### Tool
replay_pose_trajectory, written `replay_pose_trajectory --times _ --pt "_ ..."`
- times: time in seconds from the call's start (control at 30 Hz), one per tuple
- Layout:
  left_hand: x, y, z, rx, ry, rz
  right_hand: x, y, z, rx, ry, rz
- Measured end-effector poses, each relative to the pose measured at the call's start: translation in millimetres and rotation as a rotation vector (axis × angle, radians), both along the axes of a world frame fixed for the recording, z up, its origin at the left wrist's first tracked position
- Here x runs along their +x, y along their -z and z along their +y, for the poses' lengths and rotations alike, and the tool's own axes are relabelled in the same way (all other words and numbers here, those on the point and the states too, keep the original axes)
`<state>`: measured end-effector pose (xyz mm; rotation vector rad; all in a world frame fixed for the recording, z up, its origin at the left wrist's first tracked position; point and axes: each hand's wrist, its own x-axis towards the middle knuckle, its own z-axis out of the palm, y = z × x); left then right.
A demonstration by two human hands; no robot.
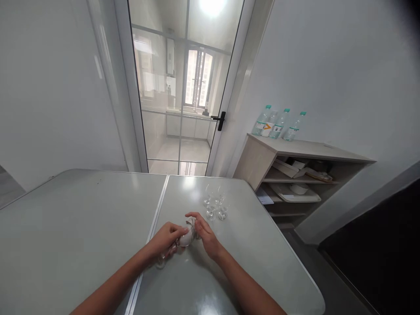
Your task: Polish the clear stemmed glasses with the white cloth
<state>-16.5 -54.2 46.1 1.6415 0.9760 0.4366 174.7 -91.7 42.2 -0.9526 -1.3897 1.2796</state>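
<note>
My left hand (pixel 164 240) is closed around a clear stemmed glass (pixel 170 250) that lies tilted, its foot (pixel 160 264) toward me. My right hand (pixel 205 232) presses a white cloth (pixel 188 236) against the bowl of that glass, fingers curled on the cloth. Both hands meet low over the grey table (pixel 82 218), near its middle seam. Just beyond them stand three clear stemmed glasses (pixel 215 203) in a tight group, apart from my hands.
A light wooden shelf unit (pixel 295 175) stands to the right of the table, with three water bottles (pixel 278 124) on top and trays and papers inside. A glass door (pixel 183 87) with a black handle is behind the table.
</note>
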Motion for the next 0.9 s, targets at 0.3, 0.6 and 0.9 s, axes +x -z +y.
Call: replay_pose_trajectory --times 0.3,0.6,0.9 --pt "-14 15.5 10 0.635 0.002 0.112 5 -4.0 1 0.064 0.008 -0.078" --pt "-11 36.7 9 1.205 -0.033 0.332 -10 7.4 3 -0.134 0.055 0.282" --pt "-9 -3.9 4 -0.057 0.209 -0.153 14 2.2 -8 0.477 -0.078 -0.329"
